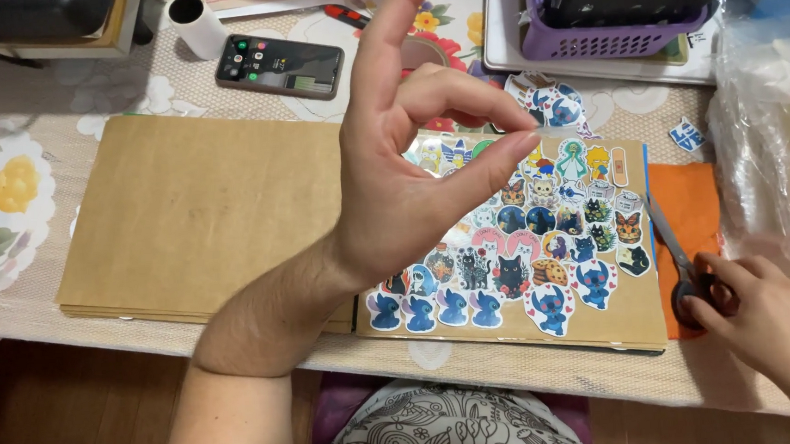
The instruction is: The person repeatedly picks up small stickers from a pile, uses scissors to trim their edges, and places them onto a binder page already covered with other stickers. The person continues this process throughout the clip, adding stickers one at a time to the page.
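Observation:
My left hand point(410, 165) is raised above the table, thumb and forefinger pinched on a small strip of clear tape point(560, 131). Below it lies a brown card point(643, 320) covered with several cartoon stickers point(544, 239). At the right, my right hand point(773, 325) rests on the table with its fingers in the handles of a pair of scissors point(680, 258), whose blades point away over an orange sheet point(690, 201).
A stack of plain brown card point(190, 208) lies at the left. Behind are a phone point(279, 65), a white roll point(198, 24), a tape roll point(425, 51), a purple basket point(613, 30) on a white tray, loose stickers point(549, 100) and clear plastic bags point(778, 130).

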